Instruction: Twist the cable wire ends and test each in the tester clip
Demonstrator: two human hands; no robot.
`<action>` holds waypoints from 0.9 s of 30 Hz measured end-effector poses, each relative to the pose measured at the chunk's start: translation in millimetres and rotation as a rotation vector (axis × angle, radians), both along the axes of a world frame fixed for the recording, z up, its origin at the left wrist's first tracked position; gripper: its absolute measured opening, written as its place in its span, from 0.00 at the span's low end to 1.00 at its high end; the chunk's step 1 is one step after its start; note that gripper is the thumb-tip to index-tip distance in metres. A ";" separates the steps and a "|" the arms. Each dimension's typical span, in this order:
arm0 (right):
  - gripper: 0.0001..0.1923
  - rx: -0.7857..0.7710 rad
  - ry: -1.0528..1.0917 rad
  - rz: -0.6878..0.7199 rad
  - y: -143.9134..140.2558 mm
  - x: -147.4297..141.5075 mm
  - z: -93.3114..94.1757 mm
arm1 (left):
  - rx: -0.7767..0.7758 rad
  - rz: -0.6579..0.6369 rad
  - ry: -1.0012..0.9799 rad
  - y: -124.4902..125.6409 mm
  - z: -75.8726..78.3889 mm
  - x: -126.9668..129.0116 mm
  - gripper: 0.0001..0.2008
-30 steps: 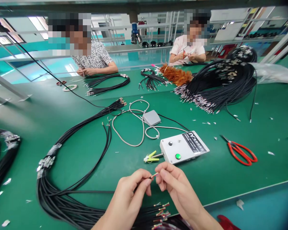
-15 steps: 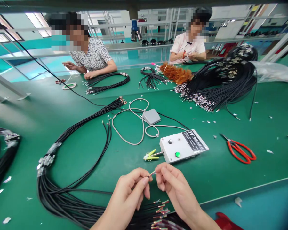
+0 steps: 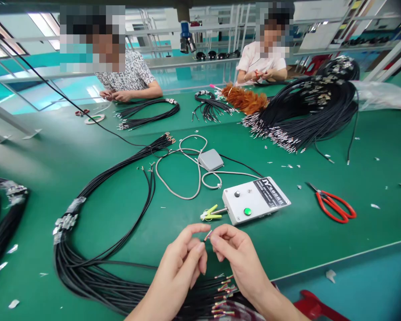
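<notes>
My left hand (image 3: pixel 183 261) pinches a black cable just below its stripped end, from which short thin coloured wires (image 3: pixel 207 235) stick up. The thumb and fingertips of my right hand (image 3: pixel 235 249) are closed at those wire ends, close to my left fingertips. Most of that cable is hidden behind my left hand. Under and beside my hands lies a bundle of black cables (image 3: pixel 96 281), its stripped coloured ends (image 3: pixel 224 294) fanned out below my wrists. Just beyond my fingers sits a white control box (image 3: pixel 242 205) with a green button and a yellow clip (image 3: pixel 211 214) at its left.
Red-handled scissors (image 3: pixel 336 207) lie to the right. A grey pedal (image 3: pixel 211 159) with a looped cord is behind the box. A large cable heap (image 3: pixel 307 111) and a brown duster (image 3: pixel 243 99) lie farther back. Two people (image 3: pixel 130 76) work across the green table (image 3: pixel 321 249).
My left index finger has lifted and stretched out, and my right fingertips have shifted slightly left along the wires. The person at the far left has brought both hands together.
</notes>
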State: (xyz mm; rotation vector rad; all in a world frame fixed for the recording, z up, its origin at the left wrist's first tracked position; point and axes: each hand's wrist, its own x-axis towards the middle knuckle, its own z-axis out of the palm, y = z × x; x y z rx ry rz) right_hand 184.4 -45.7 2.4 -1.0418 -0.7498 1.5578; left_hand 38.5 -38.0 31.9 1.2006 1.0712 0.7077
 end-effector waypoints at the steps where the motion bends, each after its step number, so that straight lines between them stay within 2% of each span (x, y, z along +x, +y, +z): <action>1: 0.14 0.003 -0.012 0.003 0.0 -0.6 0.6 | -0.005 0.004 -0.014 0.1 -0.1 -0.1 0.24; 8: 0.17 -0.026 -0.101 0.028 1.5 -2.6 1.3 | -0.144 0.024 -0.154 3.9 -1.7 -2.0 0.20; 15: 0.15 0.093 -0.347 0.041 -2.6 -3.2 1.7 | -0.123 0.270 -0.072 2.8 -10.3 0.6 0.19; 20: 0.10 0.334 -0.718 0.065 -6.2 13.8 6.0 | -0.111 0.278 -0.033 6.6 -12.2 3.3 0.22; 24: 0.08 0.642 -1.172 0.087 -3.5 25.1 15.5 | -0.118 0.246 -0.034 7.8 -12.6 4.9 0.22; 26: 0.04 0.807 -1.353 0.135 0.3 25.7 19.6 | -0.079 0.216 -0.011 6.0 -14.8 5.6 0.20; 27: 0.05 0.872 -1.412 0.162 3.0 25.8 20.8 | -0.032 0.209 0.016 4.8 -16.5 5.6 0.18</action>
